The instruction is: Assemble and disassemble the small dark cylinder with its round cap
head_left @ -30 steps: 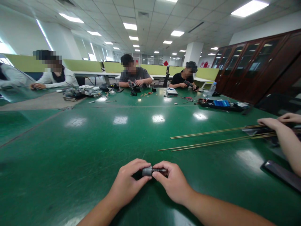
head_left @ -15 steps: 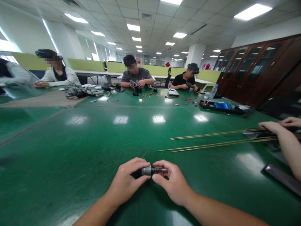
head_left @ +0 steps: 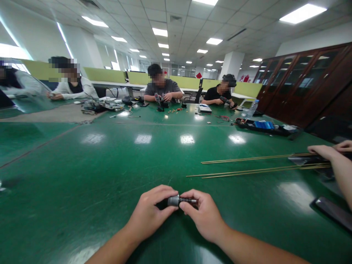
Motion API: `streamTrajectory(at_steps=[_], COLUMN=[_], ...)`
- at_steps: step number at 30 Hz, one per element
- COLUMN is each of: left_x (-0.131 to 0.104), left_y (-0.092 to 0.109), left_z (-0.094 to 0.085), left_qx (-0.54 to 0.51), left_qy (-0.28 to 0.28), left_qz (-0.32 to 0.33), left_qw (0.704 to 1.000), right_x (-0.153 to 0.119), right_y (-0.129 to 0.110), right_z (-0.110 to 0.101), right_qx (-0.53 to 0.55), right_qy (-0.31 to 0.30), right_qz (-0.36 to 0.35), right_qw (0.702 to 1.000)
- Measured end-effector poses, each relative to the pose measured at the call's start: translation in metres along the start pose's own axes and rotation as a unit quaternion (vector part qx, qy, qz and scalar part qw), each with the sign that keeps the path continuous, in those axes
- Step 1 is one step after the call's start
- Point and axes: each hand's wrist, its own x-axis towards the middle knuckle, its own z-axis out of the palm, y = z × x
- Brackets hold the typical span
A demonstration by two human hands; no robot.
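Observation:
Just above the green table [head_left: 110, 205], a small grey cylindrical part [head_left: 173, 200] lies between the thumb and fingers of my left hand [head_left: 151, 212]. From its right end extends a thin dark shaft with a bright metal tip [head_left: 193, 201]. The thumb and fingers of my right hand [head_left: 205, 214] are closed around this shaft, close to the grey body. The two hands nearly touch at the fingertips. My right hand's lower fingers are partly hidden behind the shaft and thumb.
Long thin brass-coloured rods [head_left: 247, 171] reach in from the right, beside another person's hand [head_left: 321, 150]. A dark flat object [head_left: 334, 212] lies at the right. Across the table are people, a black tray [head_left: 275, 128], a bottle [head_left: 253, 108] and scattered parts [head_left: 101, 106].
The whole view has shifted slightly, with the background a little further right. Both hands keep their hold on the part, and the right fingers sit a little closer to the grey body.

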Motion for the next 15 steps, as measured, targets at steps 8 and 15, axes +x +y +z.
streamTrajectory(at_steps=[8, 15], left_x=[-0.0007, -0.0031], left_y=[0.0001, 0.0011], left_z=[0.0008, -0.0003], left_qx=[0.007, 0.019], left_qy=[0.007, 0.009], left_qz=[0.017, 0.027], left_qw=[1.000, 0.999], right_x=[0.0004, -0.0009], right_y=[-0.0029, -0.0051], right_z=[-0.0002, 0.0003], right_qx=[-0.007, 0.001], right_qy=[0.005, 0.003], right_qz=[0.000, -0.001], right_qw=[1.000, 1.000])
